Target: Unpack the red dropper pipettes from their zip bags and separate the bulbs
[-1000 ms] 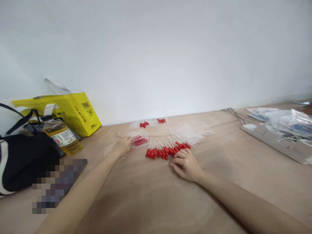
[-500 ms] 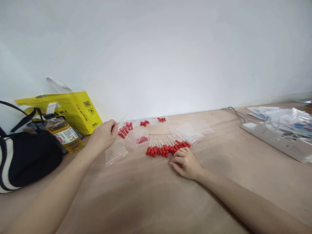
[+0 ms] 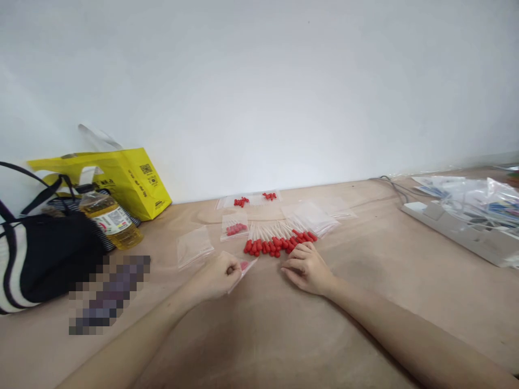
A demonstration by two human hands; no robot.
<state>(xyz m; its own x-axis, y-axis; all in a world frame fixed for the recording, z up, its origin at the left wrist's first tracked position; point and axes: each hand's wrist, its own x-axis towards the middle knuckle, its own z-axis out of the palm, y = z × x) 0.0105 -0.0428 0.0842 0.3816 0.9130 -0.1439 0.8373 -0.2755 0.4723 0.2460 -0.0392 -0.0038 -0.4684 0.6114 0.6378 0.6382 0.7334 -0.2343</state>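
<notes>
My left hand (image 3: 221, 276) is closed on the edge of a small clear zip bag (image 3: 245, 268), which has something red inside and is partly hidden by my fingers. To its right, white sticks with red tips (image 3: 270, 246) lie in a fan, tips toward me. My right hand (image 3: 308, 270) rests on the table beside the fan's right-hand tips, fingers loosely bent, thumb apart, nothing visible in it. Behind the held bag lies another clear bag with red-tipped sticks (image 3: 235, 229). A flat clear bag (image 3: 195, 247) lies beyond my left wrist.
More clear bags (image 3: 310, 213) overlap the fan's right end. Small red pieces (image 3: 241, 201) lie on plastic near the wall. Left stand a yellow bag (image 3: 150, 194), an oil bottle (image 3: 117, 227) and a black bag (image 3: 52, 265). A white power strip (image 3: 454, 232) lies right, beside plastic-wrapped items (image 3: 478, 194).
My left hand has come down and to the right, bringing the bag with red contents from the back left to in front of the fan. My right hand has stayed almost still.
</notes>
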